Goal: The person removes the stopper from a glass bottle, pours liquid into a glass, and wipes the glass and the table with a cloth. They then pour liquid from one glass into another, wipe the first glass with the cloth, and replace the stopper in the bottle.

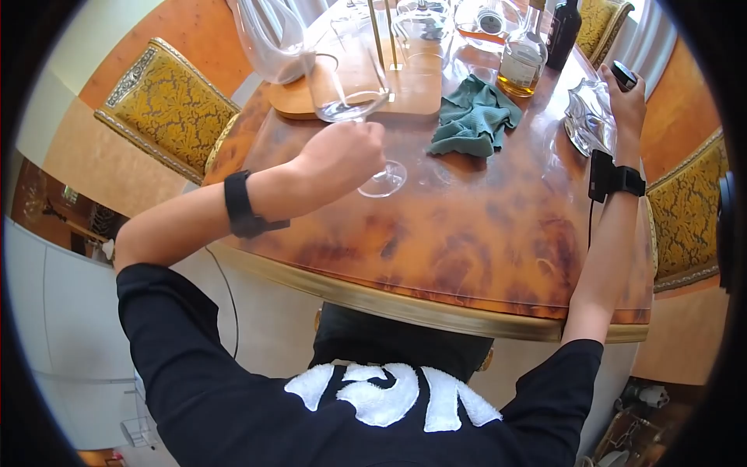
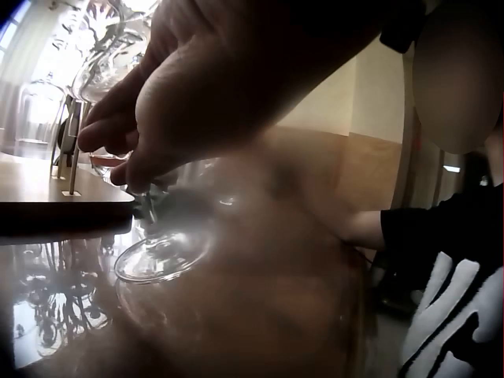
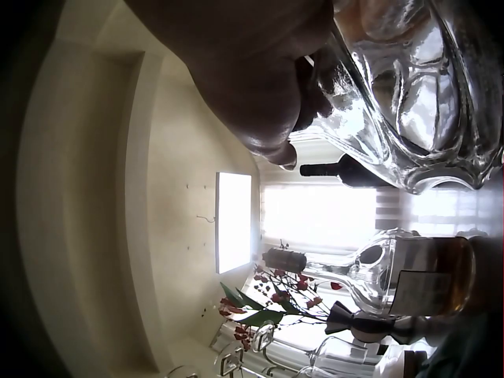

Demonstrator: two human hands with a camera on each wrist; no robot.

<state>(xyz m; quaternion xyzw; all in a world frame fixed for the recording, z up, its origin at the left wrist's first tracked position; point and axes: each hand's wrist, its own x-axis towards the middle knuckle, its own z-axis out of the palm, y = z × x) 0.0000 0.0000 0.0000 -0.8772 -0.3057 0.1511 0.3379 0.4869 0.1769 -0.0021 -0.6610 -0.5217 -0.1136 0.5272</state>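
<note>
My left hand (image 1: 342, 159) pinches the stem of a clear wine glass (image 1: 340, 86). Its bowl leans up and left over the wooden stand, and its foot (image 2: 161, 256) shows below my fingers, close over the glossy table. At the right edge of the table, my right hand (image 1: 629, 109) grips a clear bottle of rippled, faceted glass (image 1: 589, 117). A round black cap (image 1: 624, 75) shows at the top of that hand. The right wrist view has the bottle's glass (image 3: 425, 102) large beside my fingers, with part of it hidden by the hand.
Right of the wooden stand (image 1: 296, 103) lies a crumpled green cloth (image 1: 476, 117). Behind the cloth are an amber liquor bottle (image 1: 523, 62) and a dark bottle (image 1: 563, 35). A large glass decanter (image 1: 272, 43) stands left. Patterned chairs (image 1: 167, 109) flank the table.
</note>
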